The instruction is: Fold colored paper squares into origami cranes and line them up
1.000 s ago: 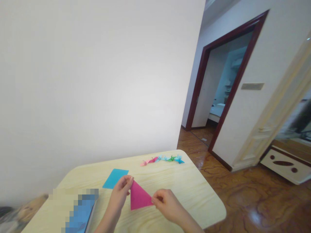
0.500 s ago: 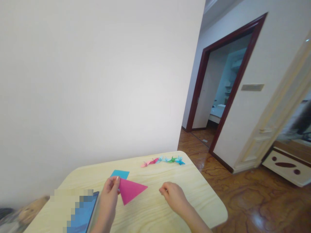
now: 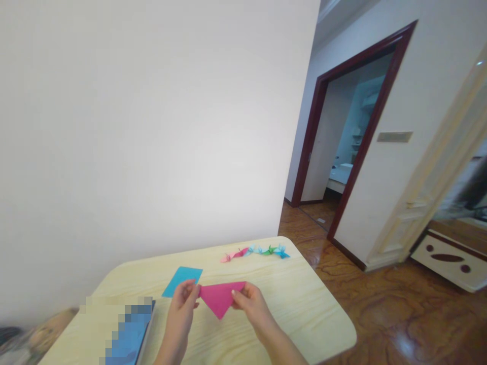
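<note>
A magenta sheet of origami paper (image 3: 218, 298), folded into a triangle, is stretched between my two hands above the table, its point hanging downward. My left hand (image 3: 184, 300) pinches the left corner. Thumb and fingers of my right hand (image 3: 249, 302) grip the right corner. Just behind my left hand lies a flat blue sheet of paper (image 3: 181, 278), partly covered by the fingers. Farther back, several small folded paper cranes (image 3: 249, 251) in pink, magenta, pale blue, green and blue stand in a row.
The pale wood-grain table (image 3: 315, 314) has rounded corners and meets a white wall at the back. A tablet-like device (image 3: 133, 334), partly pixelated, lies at the left front. A doorway and wooden floor (image 3: 395, 314) are to the right.
My right hand has moved left and taken hold of the magenta paper's right corner. The paper has turned so its long edge runs across the top; my left hand has shifted slightly right.
</note>
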The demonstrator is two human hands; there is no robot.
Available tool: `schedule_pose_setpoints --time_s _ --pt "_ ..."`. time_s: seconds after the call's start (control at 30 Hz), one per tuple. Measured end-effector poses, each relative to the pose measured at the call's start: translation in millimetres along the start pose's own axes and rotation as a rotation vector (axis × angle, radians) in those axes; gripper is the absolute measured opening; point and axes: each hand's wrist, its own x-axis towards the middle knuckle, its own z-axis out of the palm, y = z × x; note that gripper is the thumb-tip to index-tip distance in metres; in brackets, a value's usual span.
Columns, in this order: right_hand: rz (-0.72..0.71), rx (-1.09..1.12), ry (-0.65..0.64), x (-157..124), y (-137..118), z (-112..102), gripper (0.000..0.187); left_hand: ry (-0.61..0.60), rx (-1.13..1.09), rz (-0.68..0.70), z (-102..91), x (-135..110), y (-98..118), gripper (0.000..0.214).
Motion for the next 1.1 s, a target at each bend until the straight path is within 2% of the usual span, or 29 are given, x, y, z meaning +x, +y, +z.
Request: schedule_pose_setpoints --time_s 0.07,0.1,0.27,0.4,0.57,0.7,0.83,0.93,1.1 --pt "-0.041 -0.034 -0.016 6 -7 -8 0.037 0.002 0.036 0.025 -5.2 2 3 0.048" --pt "-0.051 -0.048 -0.033 9 -10 -12 0.033 -0.037 0.076 0.045 -6.5 2 5 0.046" --pt "-0.092 -0.129 -0.113 12 -26 -22 0.013 -0.462 0.289 0.109 3.1 -9 15 0.025" --pt "-0.093 -0.144 -0.136 11 -33 -22 0.012 -0.566 0.261 0.090 14.0 -18 15 0.022" --pt "-0.093 -0.111 -0.144 9 -31 -20 0.013 -0.623 0.205 0.019 17.6 -22 13 0.025" --pt "-0.115 -0.133 -0.166 5 -33 -18 0.015 -0.578 0.151 -0.059 18.4 -21 12 0.028" --pt "-0.298 -0.349 -0.112 -4 -39 -16 0.019 -0.531 0.093 -0.136 19.0 -19 7 0.033" --pt "-0.449 -0.464 -0.165 -11 -44 -17 0.026 -0.525 0.045 -0.191 19.2 -19 3 0.034" --pt "-0.519 -0.550 -0.173 -15 -45 -20 0.030 -0.569 -0.038 -0.281 18.2 -22 3 0.039"
